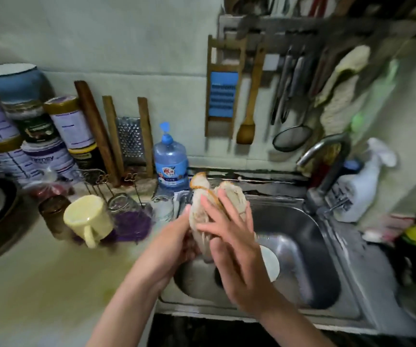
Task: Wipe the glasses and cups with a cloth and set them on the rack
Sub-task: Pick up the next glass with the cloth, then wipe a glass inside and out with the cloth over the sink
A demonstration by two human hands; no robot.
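Over the sink's (302,246) left edge, the left hand (174,239) grips the cloth (199,216) and the right hand (237,249) presses it with straight fingers; this looks like mid-wipe, the wrapped piece is hidden, and it next goes leftward to the counter rack (102,182).

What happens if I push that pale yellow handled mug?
The pale yellow handled mug probably tips easily, since it sits tilted on the thin wire rack. It looks plastic, so likely light and unlikely to shatter.

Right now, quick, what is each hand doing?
Left hand: grips the cloth from below; whatever is wrapped inside is hidden.
Right hand: open, fingers straight and pressed against the cloth.
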